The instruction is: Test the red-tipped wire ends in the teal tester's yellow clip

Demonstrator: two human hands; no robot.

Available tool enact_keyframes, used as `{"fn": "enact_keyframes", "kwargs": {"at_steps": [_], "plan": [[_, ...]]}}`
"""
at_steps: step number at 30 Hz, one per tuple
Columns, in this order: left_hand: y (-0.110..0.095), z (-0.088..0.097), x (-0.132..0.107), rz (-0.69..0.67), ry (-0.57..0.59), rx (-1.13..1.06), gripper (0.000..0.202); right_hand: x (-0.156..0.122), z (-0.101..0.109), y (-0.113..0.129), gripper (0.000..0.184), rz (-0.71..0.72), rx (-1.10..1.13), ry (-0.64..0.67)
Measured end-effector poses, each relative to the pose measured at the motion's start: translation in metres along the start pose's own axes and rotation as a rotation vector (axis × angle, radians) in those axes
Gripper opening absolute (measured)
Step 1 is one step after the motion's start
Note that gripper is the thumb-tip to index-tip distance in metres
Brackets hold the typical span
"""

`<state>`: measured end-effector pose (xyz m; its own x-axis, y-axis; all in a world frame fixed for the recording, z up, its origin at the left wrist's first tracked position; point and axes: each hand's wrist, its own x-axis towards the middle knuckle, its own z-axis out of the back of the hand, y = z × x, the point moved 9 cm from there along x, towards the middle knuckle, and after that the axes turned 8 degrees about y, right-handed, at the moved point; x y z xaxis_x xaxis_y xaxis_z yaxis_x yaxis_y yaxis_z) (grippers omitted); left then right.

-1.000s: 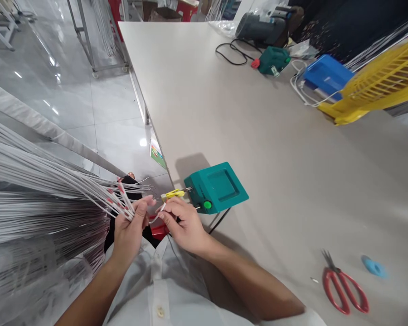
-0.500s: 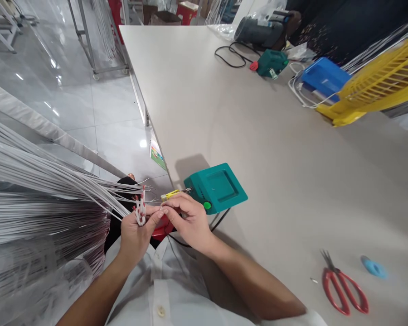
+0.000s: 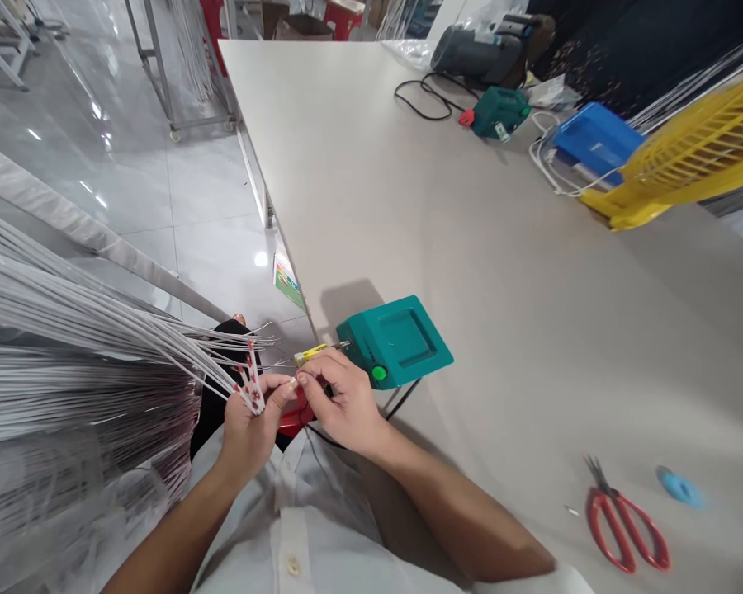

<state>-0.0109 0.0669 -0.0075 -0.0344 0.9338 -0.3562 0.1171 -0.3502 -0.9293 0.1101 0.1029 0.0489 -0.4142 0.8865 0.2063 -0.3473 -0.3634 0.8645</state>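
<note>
My left hand is closed around a small bunch of white wires with red-tipped ends, which fan out from a big bundle of white wires on the left. My right hand is pinched against my left fingertips on something small I cannot make out. Both hands are just in front of a yellow fitting that sticks out of a teal box with a green knob at the table's near edge.
Red-handled scissors and a blue disc lie at the near right on the grey table. A yellow basket, a blue box, a second teal device and a black cable sit at the far side.
My left hand has turned the red-tipped wire ends upward and gathered them. My right hand has moved up against my left fingertips, close to the yellow fitting.
</note>
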Motion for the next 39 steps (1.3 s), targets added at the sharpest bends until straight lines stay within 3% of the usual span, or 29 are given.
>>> {"fn": "enact_keyframes", "kwargs": {"at_steps": [6,13,16,20,25,28,33,36,39], "plan": [[-0.019,0.008,-0.001,-0.086,-0.057,0.124,0.006,0.001,0.008,0.006,0.017,0.031,0.063,0.063],[-0.019,-0.005,0.001,-0.148,0.198,0.251,0.009,0.008,0.006,0.013,0.005,0.082,0.150,0.257],[-0.017,-0.008,0.001,-0.099,0.294,0.276,0.010,0.006,0.005,0.022,0.007,0.193,0.052,0.280],[-0.006,-0.009,0.000,0.098,0.389,0.193,0.013,-0.002,0.003,0.038,0.010,0.394,-0.185,0.275],[0.009,-0.008,0.000,0.219,0.377,-0.013,0.024,-0.019,-0.002,0.049,0.009,0.656,-0.563,0.151],[0.014,-0.006,-0.001,0.220,0.300,-0.079,0.023,-0.025,-0.003,0.047,0.011,0.706,-0.624,0.065],[0.008,0.000,0.001,0.125,0.156,-0.057,0.018,-0.025,0.003,0.041,0.016,0.660,-0.501,-0.024],[0.006,0.010,0.002,0.090,0.062,-0.019,0.016,-0.016,0.008,0.033,0.015,0.507,-0.386,0.003],[0.000,0.014,0.002,0.049,0.045,0.069,0.014,-0.005,0.018,0.024,0.010,0.282,-0.171,-0.005]]}}
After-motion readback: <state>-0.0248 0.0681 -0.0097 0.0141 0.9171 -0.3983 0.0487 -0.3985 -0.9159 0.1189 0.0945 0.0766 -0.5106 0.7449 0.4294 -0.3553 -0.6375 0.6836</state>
